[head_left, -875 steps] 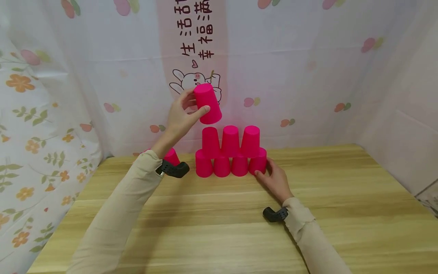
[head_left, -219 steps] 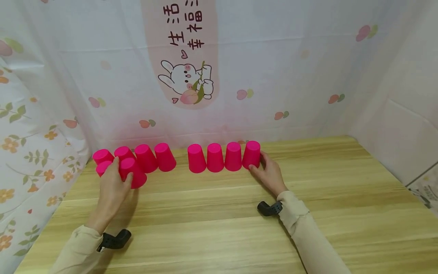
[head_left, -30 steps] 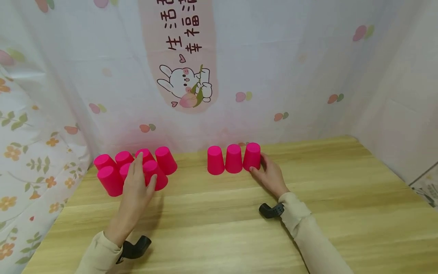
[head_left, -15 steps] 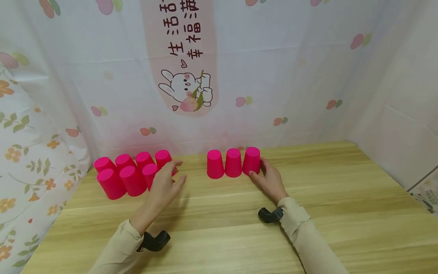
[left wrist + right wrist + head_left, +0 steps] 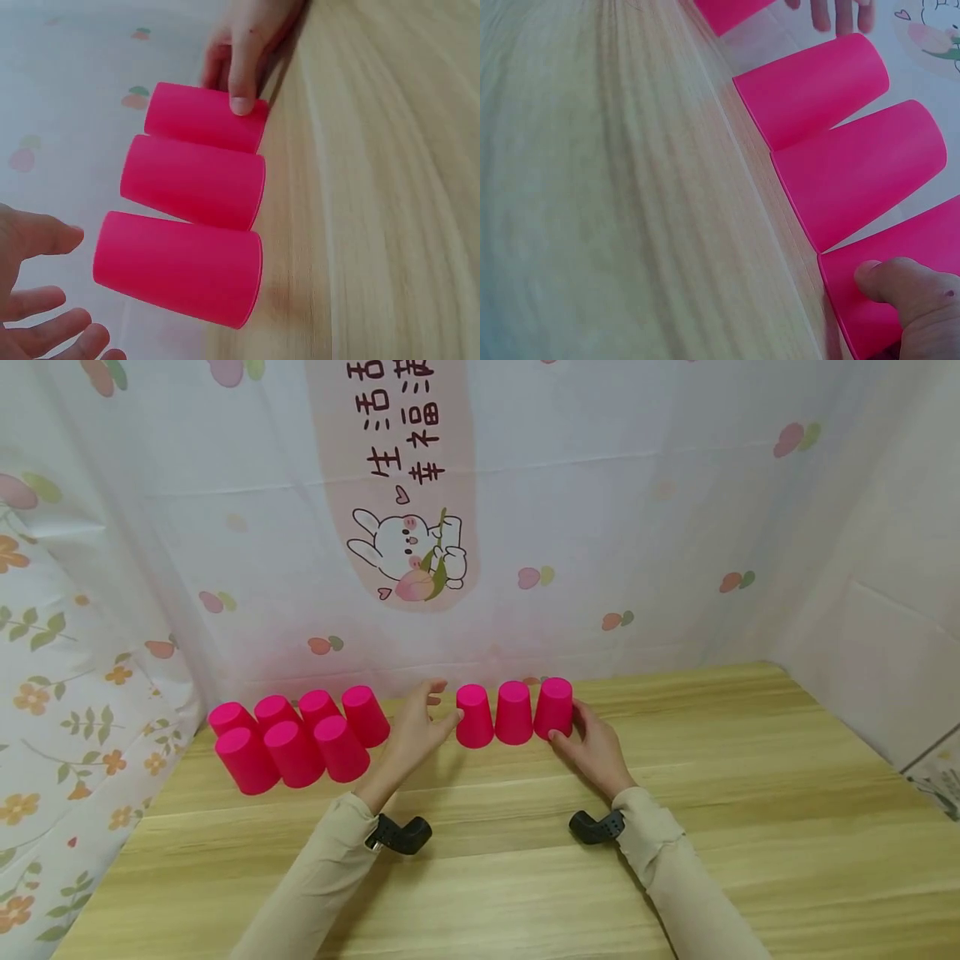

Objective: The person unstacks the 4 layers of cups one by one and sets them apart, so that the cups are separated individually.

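Observation:
Three bright pink plastic cups stand upside down in a row at the back middle of the table. My left hand (image 5: 416, 727) is beside the left cup (image 5: 475, 717), thumb and fingers spread, with nothing held. In the left wrist view a gap shows between its fingers (image 5: 45, 311) and that cup. My right hand (image 5: 596, 752) grips the right cup (image 5: 555, 706) low on its side; its thumb (image 5: 885, 279) presses the front, and its other fingers are mostly hidden behind. Between these two cups stands the middle cup (image 5: 513, 713), untouched.
Several more upside-down pink cups (image 5: 294, 755) stand in two close rows at the table's left, just left of my left forearm. The wooden table (image 5: 480, 877) ends at a printed curtain (image 5: 637, 527) behind the cups. A floral curtain (image 5: 82, 735) hangs along the left side.
The pyramid from earlier is down, and the row of four became three. In the last second my left hand let go of a cup in the left group and moved right. The right hand stayed.

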Motion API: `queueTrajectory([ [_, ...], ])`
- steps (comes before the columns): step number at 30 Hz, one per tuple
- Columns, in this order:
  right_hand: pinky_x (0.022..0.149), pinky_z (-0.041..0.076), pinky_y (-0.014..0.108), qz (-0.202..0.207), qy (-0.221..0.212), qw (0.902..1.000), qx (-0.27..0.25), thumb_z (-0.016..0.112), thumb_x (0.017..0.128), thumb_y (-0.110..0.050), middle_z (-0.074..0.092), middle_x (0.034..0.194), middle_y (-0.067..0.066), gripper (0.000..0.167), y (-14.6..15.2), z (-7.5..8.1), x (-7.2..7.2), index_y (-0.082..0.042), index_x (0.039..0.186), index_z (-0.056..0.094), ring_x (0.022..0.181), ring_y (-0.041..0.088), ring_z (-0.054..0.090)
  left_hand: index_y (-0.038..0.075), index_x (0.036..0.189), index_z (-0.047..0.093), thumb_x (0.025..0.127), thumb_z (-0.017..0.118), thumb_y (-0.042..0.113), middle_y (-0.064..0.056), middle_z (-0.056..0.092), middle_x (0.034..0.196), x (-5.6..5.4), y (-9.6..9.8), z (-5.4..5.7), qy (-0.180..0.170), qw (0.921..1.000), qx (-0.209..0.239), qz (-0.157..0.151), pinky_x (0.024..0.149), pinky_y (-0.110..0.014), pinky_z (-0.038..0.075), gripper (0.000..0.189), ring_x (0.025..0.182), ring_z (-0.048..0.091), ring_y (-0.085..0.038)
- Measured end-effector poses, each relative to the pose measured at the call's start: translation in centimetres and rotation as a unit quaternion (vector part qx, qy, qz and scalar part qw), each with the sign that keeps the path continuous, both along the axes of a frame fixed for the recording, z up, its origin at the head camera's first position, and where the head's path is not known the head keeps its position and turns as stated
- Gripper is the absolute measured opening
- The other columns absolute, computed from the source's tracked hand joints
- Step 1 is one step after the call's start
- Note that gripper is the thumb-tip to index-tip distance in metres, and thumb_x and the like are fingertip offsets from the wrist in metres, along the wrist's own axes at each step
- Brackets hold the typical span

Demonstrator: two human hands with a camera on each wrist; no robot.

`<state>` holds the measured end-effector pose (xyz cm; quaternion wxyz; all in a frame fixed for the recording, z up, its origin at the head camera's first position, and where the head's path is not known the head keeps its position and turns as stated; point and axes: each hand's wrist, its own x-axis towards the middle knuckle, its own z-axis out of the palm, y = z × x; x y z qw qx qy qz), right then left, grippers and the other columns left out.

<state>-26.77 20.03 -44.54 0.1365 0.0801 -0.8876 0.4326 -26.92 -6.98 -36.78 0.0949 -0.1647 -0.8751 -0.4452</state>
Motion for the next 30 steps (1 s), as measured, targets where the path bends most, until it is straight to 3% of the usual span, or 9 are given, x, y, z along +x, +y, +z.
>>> queueTrajectory([
  [8, 0.098, 0.039, 0.046, 0.007, 0.005, 0.9999, -0.006, 0.067, 0.084, -0.017, 0.049, 0.13, 0.025, 0.063, 0.0, 0.1, 0.0, 0.007, 0.135, 0.039, 0.119, 0.037, 0.048, -0.008, 0.127, 0.045, 0.081, 0.068, 0.009, -0.022, 0.051, 0.126, -1.0, 1.0, -0.9, -0.031, 0.9988, 0.033, -0.017, 0.088, -0.05, 0.045, 0.054, 0.111, 0.05, -0.039],
  [15, 0.099, 0.037, 0.047, -0.002, 0.002, 1.0, -0.009, 0.067, 0.084, -0.017, 0.048, 0.131, 0.024, 0.063, 0.2, -0.1, 0.1, 0.006, 0.135, 0.039, 0.12, 0.037, 0.047, -0.007, 0.123, 0.046, 0.082, 0.069, 0.009, -0.022, 0.054, 0.118, -1.2, 2.2, -1.9, -0.008, 0.9977, 0.065, -0.02, 0.082, -0.045, 0.05, 0.05, 0.101, 0.055, -0.035],
  [22, 0.1, 0.037, 0.047, 0.0, -0.005, 1.0, -0.007, 0.067, 0.084, -0.017, 0.048, 0.132, 0.025, 0.063, 0.3, -0.3, 0.5, 0.007, 0.135, 0.038, 0.12, 0.037, 0.046, -0.004, 0.121, 0.05, 0.084, 0.068, 0.013, -0.016, 0.057, 0.115, -1.2, 3.1, -2.6, -0.004, 0.9963, 0.083, 0.021, 0.081, -0.039, 0.049, 0.045, 0.101, 0.053, -0.03],
  [30, 0.099, 0.037, 0.047, 0.0, 0.0, 1.0, -0.009, 0.067, 0.084, -0.018, 0.049, 0.13, 0.024, 0.063, 0.1, -0.1, 0.1, 0.006, 0.134, 0.04, 0.119, 0.037, 0.047, -0.002, 0.123, 0.05, 0.085, 0.067, 0.014, -0.013, 0.058, 0.113, -0.7, 2.4, -2.2, -0.03, 0.994, 0.098, 0.038, 0.079, -0.038, 0.048, 0.044, 0.102, 0.052, -0.026],
])
